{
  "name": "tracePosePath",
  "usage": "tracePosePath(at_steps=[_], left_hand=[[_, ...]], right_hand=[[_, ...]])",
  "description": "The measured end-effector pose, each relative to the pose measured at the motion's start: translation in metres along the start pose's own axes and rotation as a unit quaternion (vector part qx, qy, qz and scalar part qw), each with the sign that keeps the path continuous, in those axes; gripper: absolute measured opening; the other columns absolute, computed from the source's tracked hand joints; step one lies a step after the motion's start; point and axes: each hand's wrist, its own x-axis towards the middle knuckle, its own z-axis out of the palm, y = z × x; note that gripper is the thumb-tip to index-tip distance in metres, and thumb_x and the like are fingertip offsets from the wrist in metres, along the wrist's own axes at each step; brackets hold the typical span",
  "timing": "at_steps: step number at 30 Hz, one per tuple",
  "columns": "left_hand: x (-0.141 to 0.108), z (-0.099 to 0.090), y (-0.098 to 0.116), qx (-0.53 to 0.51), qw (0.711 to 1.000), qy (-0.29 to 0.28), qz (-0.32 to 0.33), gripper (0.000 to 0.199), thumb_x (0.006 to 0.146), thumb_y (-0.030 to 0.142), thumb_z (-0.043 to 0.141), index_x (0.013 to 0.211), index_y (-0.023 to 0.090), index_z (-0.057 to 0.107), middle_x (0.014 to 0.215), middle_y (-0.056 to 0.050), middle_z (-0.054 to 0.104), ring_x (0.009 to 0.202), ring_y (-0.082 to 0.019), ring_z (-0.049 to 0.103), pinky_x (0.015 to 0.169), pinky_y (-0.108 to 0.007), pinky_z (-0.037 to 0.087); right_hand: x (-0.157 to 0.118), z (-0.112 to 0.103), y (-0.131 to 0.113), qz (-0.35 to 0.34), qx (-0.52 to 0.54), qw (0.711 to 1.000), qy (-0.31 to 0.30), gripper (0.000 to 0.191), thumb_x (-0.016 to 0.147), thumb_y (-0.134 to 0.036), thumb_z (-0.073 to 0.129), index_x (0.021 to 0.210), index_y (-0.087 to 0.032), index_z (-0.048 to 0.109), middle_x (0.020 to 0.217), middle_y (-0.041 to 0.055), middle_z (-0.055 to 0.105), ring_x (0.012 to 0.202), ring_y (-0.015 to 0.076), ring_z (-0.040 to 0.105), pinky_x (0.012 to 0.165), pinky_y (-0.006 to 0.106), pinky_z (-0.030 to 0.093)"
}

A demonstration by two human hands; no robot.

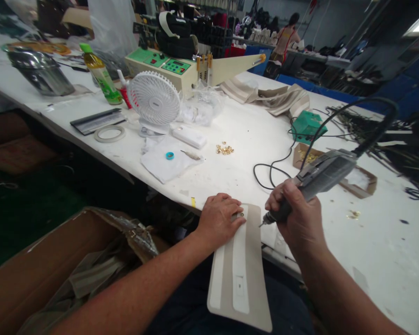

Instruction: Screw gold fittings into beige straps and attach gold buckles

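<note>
My right hand (298, 214) is wrapped round a dark grey electric screwdriver (330, 170), whose thin bit points down and left, just right of a flat beige-and-white striped panel (256, 279). The bit's tip appears apart from the panel. My left hand (219, 218) holds the panel's upper end, with fingers bent over it beside a small metal fitting (242, 214). The panel slants from the table edge down over my lap. A small rectangular patch shows near its lower end.
On the white table (230, 177) lie small gold-coloured metal parts (225, 149), a white fan (154, 98), a tape roll (109, 134) and a green box (307, 126) with a black cable. A cardboard box (59, 251) with striped pieces stands at lower left. Another person (285, 39) is in the background.
</note>
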Motion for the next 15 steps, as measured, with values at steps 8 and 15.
tracePosePath(at_steps=[8,15], left_hand=[[-0.002,0.0,-0.003,-0.022,1.0,0.004,0.008,0.022,0.088,0.036,0.081,0.108,0.029,0.077,0.119,0.004,0.079,0.122,-0.028,0.059,0.102,-0.048,0.043],[-0.001,-0.001,-0.002,-0.028,1.0,0.0,0.008,0.017,0.089,0.035,0.079,0.105,0.028,0.077,0.118,0.004,0.079,0.122,-0.029,0.059,0.102,-0.049,0.043]], right_hand=[[0.004,0.015,0.038,-0.069,-0.052,0.996,-0.028,0.027,0.086,-0.035,0.084,0.079,-0.019,0.063,0.061,-0.0026,0.059,0.05,0.0125,0.056,0.05,0.026,0.05],[0.004,0.017,0.044,-0.076,-0.064,0.994,-0.042,0.028,0.087,-0.037,0.083,0.077,-0.019,0.064,0.061,-0.0018,0.06,0.049,0.0133,0.057,0.049,0.027,0.049]])
